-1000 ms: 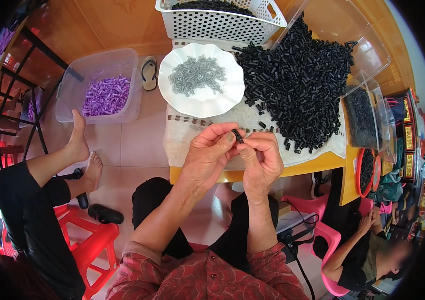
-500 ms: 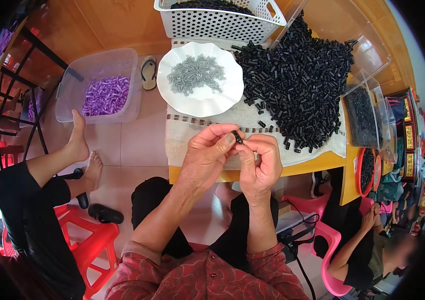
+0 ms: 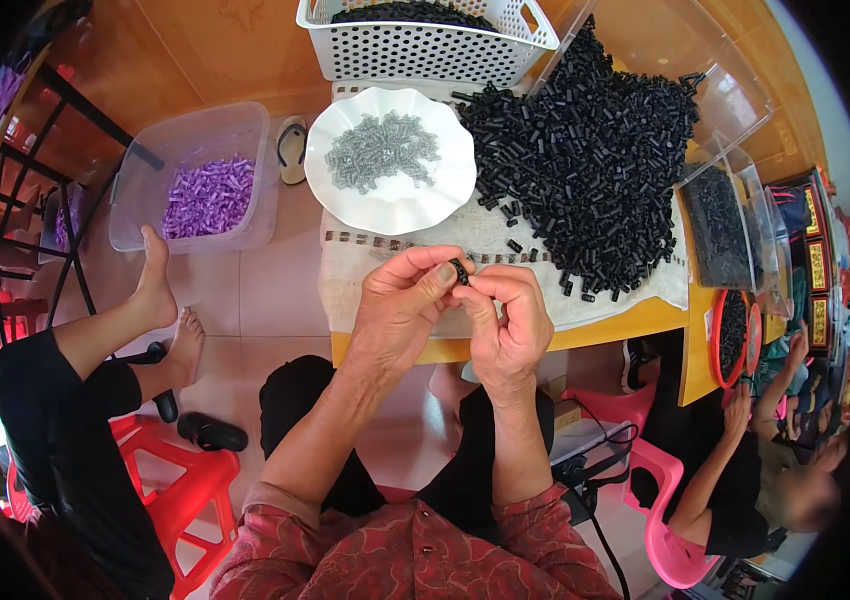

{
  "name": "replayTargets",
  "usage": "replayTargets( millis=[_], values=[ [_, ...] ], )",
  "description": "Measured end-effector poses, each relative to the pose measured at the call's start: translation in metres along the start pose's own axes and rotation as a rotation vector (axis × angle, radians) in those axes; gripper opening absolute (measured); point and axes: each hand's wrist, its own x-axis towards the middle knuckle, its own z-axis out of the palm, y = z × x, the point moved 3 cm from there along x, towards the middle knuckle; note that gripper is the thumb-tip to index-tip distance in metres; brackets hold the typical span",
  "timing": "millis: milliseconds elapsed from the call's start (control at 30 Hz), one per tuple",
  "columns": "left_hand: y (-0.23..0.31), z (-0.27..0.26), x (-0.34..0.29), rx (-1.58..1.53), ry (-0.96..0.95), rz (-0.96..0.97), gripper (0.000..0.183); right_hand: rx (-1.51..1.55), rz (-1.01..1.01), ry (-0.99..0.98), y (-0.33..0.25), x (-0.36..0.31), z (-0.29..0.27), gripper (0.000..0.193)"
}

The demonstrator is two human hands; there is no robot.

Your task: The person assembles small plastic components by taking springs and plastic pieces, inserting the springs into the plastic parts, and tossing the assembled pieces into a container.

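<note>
My left hand [image 3: 400, 310] pinches a small black plastic tube [image 3: 460, 270] between thumb and forefinger, above the table's front edge. My right hand [image 3: 508, 325] meets it there, thumb and forefinger pressed together at the tube's lower end. Whatever lies between those right fingertips is too small to make out. Beyond my hands, a white scalloped plate [image 3: 395, 215] carries many small clear plastic pieces [image 3: 382, 152]. To its right spreads a large heap of similar black tubes [image 3: 585, 170], with a few loose ones at the near edge.
A white perforated basket [image 3: 430, 52] of black pieces stands at the back. Clear bins [image 3: 730, 225] and a red round tray [image 3: 730, 340] sit on the right. Purple pieces fill part of a floor tub [image 3: 210, 195]. People sit on both sides, one near a red stool [image 3: 185, 490].
Both my hands have shifted slightly left within the picture, still together around the black tube. The person at the right has raised their hands and moved their arms apart.
</note>
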Motion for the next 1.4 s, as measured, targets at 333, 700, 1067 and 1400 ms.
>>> replayTargets(
  millis=[333,700,1067,1400],
  values=[
    [0.008,0.007,-0.004,0.231,0.061,0.206,0.016,0.118,0.153,0.0,0.003,-0.001,0.004,0.015],
    [0.007,-0.002,-0.002,-0.025,-0.006,0.07,0.02,0.136,0.127,0.024,-0.001,-0.005,0.008,0.013],
    [0.0,-0.002,-0.001,-0.076,-0.046,0.038,0.019,-0.005,-0.012,-0.002,-0.006,0.002,0.003,0.013],
    [-0.003,-0.002,0.0,-0.05,-0.06,0.038,0.019,-0.077,-0.064,-0.002,-0.005,0.003,0.002,0.013]
  ],
)
